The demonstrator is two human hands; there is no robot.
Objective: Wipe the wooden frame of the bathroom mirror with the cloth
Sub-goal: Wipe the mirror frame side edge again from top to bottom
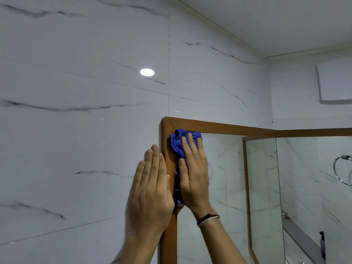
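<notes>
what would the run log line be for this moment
right hand: flat on crumpled blue cloth | cloth: top-left corner of brown wooden mirror frame | left hand: flat, open, at frame's outer edge

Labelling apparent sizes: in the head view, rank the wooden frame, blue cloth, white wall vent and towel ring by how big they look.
1. wooden frame
2. white wall vent
3. blue cloth, partly hidden by the right hand
4. towel ring, cut off at the picture's edge, so unsure

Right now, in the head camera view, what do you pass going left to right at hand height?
Marble tile wall → left hand → wooden frame → right hand pressing the blue cloth → mirror glass → towel ring.
</notes>
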